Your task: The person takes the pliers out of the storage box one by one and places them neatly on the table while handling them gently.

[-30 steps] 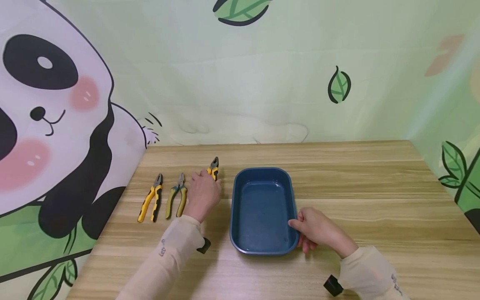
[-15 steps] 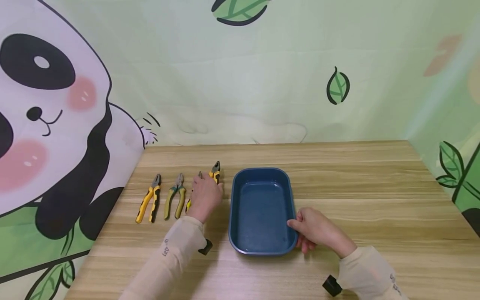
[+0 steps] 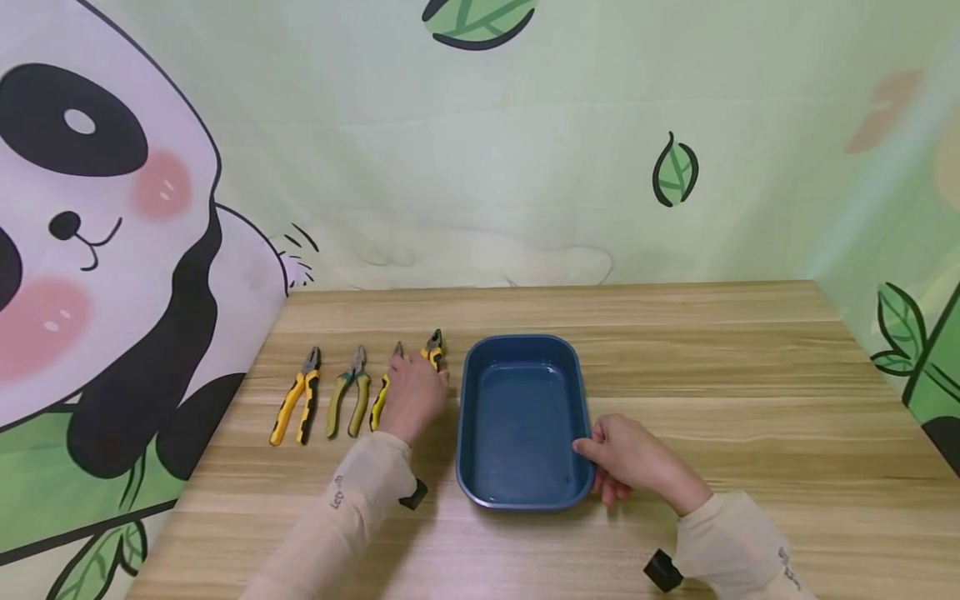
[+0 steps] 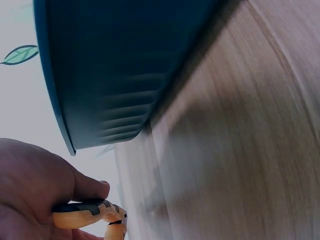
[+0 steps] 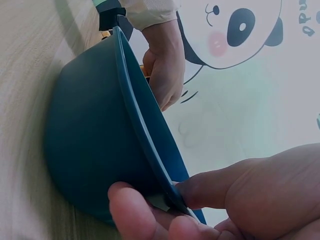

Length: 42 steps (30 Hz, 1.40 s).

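Observation:
My left hand (image 3: pixel 415 397) grips a pair of combination pliers (image 3: pixel 432 350) with yellow-and-black handles, left of the blue tray (image 3: pixel 462 417). The head view shows only the head and upper grips; the left wrist view has the handles (image 4: pixel 82 216) between thumb and fingers. Partly covered by that hand is another pair of yellow-and-black pliers (image 3: pixel 379 404). On the tray's near right rim, my right hand (image 3: pixel 630 454) pinches with the thumb inside and fingers outside, as the right wrist view also shows at the rim (image 5: pixel 145 135).
Olive-handled pliers (image 3: pixel 349 400) and yellow-and-black pliers (image 3: pixel 296 408) lie in a row on the left of the wooden table (image 3: pixel 712 367). A printed cloth backdrop (image 3: pixel 525 183) stands along the table's far edge.
My left hand has shifted slightly right and nearer with its pliers, uncovering more of the pliers beside it. The right hand and tray have stayed nearly in place.

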Each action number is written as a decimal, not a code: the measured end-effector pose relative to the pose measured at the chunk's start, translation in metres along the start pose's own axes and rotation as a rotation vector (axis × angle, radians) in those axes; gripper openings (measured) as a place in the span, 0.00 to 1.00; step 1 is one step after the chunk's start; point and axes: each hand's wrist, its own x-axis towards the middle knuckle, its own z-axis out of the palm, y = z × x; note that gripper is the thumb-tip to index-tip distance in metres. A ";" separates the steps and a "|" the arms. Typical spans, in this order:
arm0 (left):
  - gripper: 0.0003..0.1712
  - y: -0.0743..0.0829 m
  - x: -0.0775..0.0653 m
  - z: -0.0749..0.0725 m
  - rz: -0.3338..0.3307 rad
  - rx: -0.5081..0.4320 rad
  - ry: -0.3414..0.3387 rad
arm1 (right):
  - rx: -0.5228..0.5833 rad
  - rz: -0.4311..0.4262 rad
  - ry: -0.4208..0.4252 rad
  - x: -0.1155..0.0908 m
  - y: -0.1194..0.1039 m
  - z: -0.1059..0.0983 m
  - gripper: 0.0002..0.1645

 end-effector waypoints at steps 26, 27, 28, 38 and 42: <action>0.31 0.006 0.003 0.002 -0.040 0.068 -0.088 | -0.006 -0.008 -0.004 -0.001 0.000 0.001 0.18; 0.31 0.006 0.003 0.002 -0.035 0.070 -0.090 | -0.006 -0.017 -0.006 -0.001 0.001 0.001 0.18; 0.30 0.006 0.003 0.001 -0.030 0.070 -0.092 | -0.006 -0.025 -0.008 -0.001 0.001 0.001 0.18; 0.29 0.008 0.004 -0.003 0.033 0.126 -0.115 | -0.004 -0.011 -0.008 0.000 0.000 0.000 0.18; 0.27 0.008 0.006 -0.004 0.037 0.134 -0.127 | -0.004 -0.006 -0.007 0.000 0.001 0.000 0.18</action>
